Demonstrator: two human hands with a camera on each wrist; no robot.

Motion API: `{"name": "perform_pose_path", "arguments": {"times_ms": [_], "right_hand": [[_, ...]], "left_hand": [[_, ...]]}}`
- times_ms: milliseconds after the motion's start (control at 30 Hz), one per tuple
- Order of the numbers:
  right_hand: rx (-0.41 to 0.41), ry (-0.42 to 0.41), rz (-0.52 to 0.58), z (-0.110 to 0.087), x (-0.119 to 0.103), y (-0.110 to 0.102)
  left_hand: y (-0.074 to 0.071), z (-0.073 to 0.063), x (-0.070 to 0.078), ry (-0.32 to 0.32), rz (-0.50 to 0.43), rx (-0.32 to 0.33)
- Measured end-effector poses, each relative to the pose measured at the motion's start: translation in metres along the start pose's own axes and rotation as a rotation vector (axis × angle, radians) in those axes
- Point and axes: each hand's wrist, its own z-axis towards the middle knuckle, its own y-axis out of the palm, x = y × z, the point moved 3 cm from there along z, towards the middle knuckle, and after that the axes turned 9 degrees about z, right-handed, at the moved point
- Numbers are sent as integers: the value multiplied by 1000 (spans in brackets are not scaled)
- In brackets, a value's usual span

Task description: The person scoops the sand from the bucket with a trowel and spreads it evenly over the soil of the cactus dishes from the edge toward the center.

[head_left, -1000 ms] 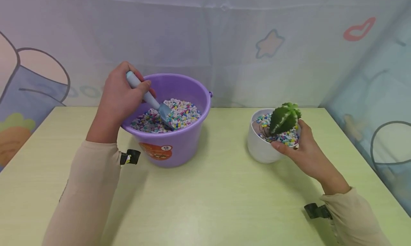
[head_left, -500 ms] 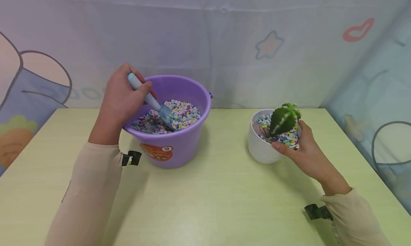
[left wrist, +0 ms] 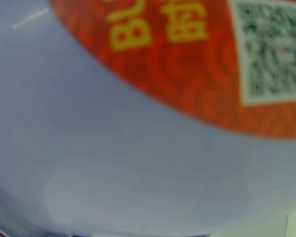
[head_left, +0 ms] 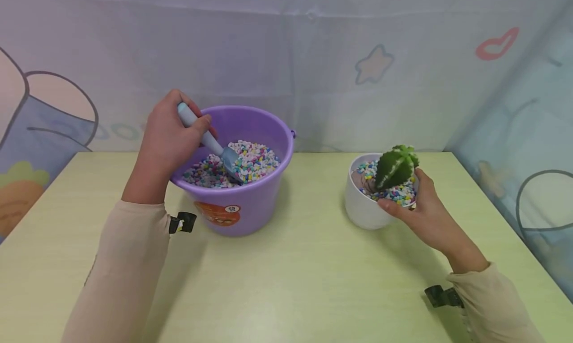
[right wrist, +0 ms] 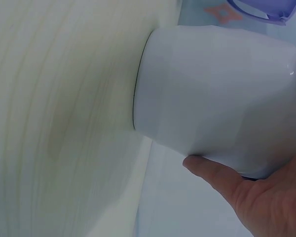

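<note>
Nothing has visibly moved since the earlier frame save our viewpoint, slightly; we judge the scooping to be at a pause. We see the left hand [head_left: 166, 134] pinching the scoop [head_left: 230, 159], its blade among the beads [head_left: 258, 159] in the bucket [head_left: 261, 204], left. At right, the right hand [head_left: 427, 218] grips the pot [head_left: 364, 211], upright on the desk [head_left: 286, 283], with its tilted cactus [head_left: 396, 170].

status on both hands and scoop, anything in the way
Left hand gripping blue scoop, blade in pebbles inside purple bucket. Right hand holding white pot. Bucket rim between scoop and pot.
</note>
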Motion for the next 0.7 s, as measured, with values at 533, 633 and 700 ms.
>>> {"name": "perform_pose_path", "arguments": {"times_ms": [533,633,700], "right_hand": [[1,-28,10,2,1,0],[3,-48,23,3,1,0],[3,-50,26,3,1,0]], "left_hand": [[0,1,1,-4,-13,-18],[0,1,2,-2,-11,-15],[0,1,1,-2,-6,-13]]}}
